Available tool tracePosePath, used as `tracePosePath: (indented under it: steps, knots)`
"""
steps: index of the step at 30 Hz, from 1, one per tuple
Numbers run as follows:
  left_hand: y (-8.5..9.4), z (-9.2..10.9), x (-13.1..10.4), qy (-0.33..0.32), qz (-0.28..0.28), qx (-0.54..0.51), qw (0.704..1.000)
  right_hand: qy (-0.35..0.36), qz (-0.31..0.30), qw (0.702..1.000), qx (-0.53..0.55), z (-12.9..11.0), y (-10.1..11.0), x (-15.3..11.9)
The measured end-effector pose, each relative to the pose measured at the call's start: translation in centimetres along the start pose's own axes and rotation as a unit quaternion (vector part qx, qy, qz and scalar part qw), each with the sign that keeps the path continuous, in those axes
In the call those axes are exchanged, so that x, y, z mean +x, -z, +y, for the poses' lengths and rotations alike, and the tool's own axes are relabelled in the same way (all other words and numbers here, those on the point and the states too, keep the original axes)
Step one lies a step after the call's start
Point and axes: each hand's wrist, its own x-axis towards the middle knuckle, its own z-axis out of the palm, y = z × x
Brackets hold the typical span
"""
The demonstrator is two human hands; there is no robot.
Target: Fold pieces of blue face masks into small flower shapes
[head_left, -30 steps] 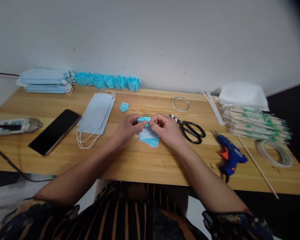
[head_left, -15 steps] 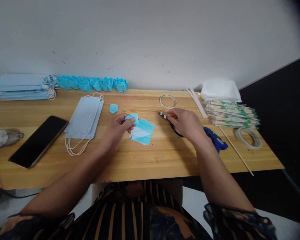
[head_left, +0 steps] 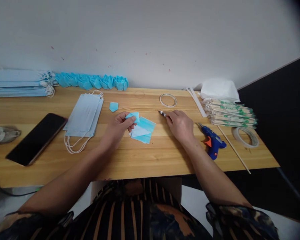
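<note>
My left hand [head_left: 120,126] pinches a small folded piece of blue mask fabric [head_left: 133,116] between thumb and fingers. Right under it, overlapping blue and white cut pieces of fabric [head_left: 145,130] lie on the table. Over to the right, my right hand [head_left: 180,125] is closed around a pair of scissors [head_left: 162,113]; only their dark tip with white marks sticks out, and the handles are hidden beneath the palm. A cut blue piece with a pointed lower edge [head_left: 113,106] lies beyond my left hand.
Face masks [head_left: 82,115], a phone [head_left: 37,138], a stack of masks [head_left: 17,83] and blue fabric flowers [head_left: 90,81] are on the left. On the right are a blue glue gun [head_left: 213,141], tape rolls [head_left: 245,137], glue sticks [head_left: 198,101], a thin stick [head_left: 235,150] and wrapped sticks [head_left: 230,113].
My right hand has shifted slightly left and down over the scissors, covering their black handle loop. The glue gun is now uncovered. My left hand keeps its pinch almost in place.
</note>
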Motion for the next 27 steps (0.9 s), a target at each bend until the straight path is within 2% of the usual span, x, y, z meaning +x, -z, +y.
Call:
tracePosePath:
  steps: [7,12,15,21,27]
  knots:
    - [0.0,0.0,-0.1,0.004,-0.006,0.008,1.0,0.002,0.024,1.0,0.014,0.2,-0.7,0.1]
    - [0.0,0.1,0.0,0.008,-0.009,0.006,1.0,-0.049,0.039,0.997,0.044,0.8,-1.3,0.4]
    - [0.0,0.1,0.0,0.01,-0.008,0.006,1.0,-0.069,0.028,0.994,0.078,1.1,-1.2,0.3]
    - [0.0,0.1,0.1,0.006,-0.002,-0.003,1.0,-0.005,0.03,0.995,0.099,1.0,-0.7,-0.3]
    - [0.1,-0.2,0.2,0.007,-0.008,-0.006,1.0,-0.015,0.014,1.0,0.022,0.1,-0.6,-0.2]
